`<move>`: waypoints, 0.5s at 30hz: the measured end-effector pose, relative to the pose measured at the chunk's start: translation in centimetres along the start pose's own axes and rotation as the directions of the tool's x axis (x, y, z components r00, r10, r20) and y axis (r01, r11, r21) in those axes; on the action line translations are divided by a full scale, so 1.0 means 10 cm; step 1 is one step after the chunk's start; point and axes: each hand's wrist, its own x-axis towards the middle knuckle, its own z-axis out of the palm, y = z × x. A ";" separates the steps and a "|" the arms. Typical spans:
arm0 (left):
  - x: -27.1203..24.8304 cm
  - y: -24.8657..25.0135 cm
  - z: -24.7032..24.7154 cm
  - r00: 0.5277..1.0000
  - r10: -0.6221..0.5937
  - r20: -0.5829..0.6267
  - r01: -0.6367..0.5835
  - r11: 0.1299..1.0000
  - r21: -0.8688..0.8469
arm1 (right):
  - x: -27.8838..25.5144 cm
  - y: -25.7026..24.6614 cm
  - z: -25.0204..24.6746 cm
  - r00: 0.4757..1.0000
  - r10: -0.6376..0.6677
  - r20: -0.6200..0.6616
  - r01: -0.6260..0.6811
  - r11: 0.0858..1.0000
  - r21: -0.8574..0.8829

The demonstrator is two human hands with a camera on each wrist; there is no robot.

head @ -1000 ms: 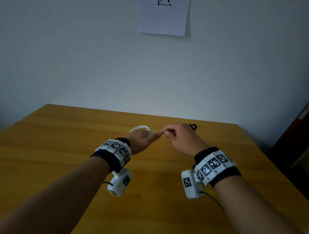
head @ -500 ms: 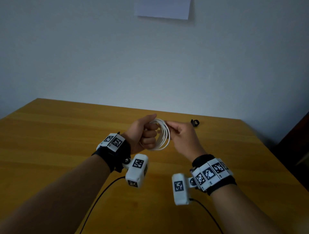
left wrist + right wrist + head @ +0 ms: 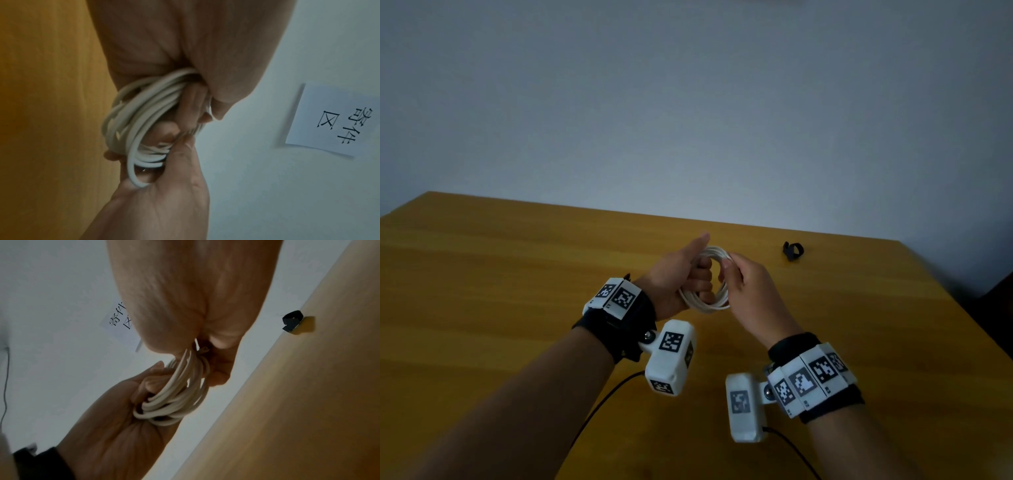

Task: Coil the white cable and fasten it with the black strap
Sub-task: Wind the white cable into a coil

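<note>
The white cable (image 3: 705,301) is wound into a small round coil of several loops, held in the air above the wooden table (image 3: 517,274). My left hand (image 3: 688,274) grips the coil's left side with fingers curled through it, thumb pointing up. My right hand (image 3: 743,287) pinches the coil's upper right side. The left wrist view shows the cable (image 3: 131,123) bundled under my left hand's fingers (image 3: 191,100). From the right wrist the cable (image 3: 180,394) runs between both hands. The black strap (image 3: 792,250), also seen as the strap (image 3: 292,321), lies curled on the table, beyond and right of my hands.
The table's far edge meets a pale wall (image 3: 688,120). A paper note (image 3: 329,120) with printed characters hangs on that wall. Thin black camera cords (image 3: 599,407) trail from my wrists over the near table. A dark object (image 3: 1001,294) stands past the table's right edge.
My hands lifted the coil off the table. The left hand turned and closed round it, the right hand shifted its pinch on the coil's right side. The strap stayed put.
</note>
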 end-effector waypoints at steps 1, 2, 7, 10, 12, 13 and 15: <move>0.04 0.00 0.00 1.000 0.007 -0.017 -0.006 1.000 0.016 | 0.02 0.03 0.00 1.000 0.005 -0.020 -0.005 1.000 -0.007; 0.08 -0.01 0.00 0.999 0.023 -0.029 -0.022 0.999 0.049 | 0.05 0.05 0.01 0.999 0.004 -0.040 -0.004 1.000 -0.016; 0.27 -0.03 -0.05 0.990 0.125 -0.060 -0.102 0.952 0.290 | 0.20 0.17 -0.01 0.993 0.015 -0.118 -0.021 0.999 -0.044; 0.35 -0.03 -0.06 0.985 0.164 -0.061 -0.128 0.913 0.387 | 0.29 0.25 -0.01 0.984 0.055 -0.169 -0.062 0.997 -0.037; 0.41 -0.03 -0.11 0.987 0.150 -0.059 -0.116 0.916 0.385 | 0.35 0.31 0.00 0.980 0.095 -0.174 -0.099 0.995 -0.014; 0.43 -0.02 -0.14 0.990 0.131 -0.044 -0.107 0.928 0.358 | 0.38 0.33 0.00 0.979 0.108 -0.171 -0.111 0.994 -0.005; 0.49 -0.01 -0.20 0.996 0.085 0.015 -0.086 0.960 0.268 | 0.42 0.36 -0.02 0.977 0.123 -0.173 -0.125 0.992 0.000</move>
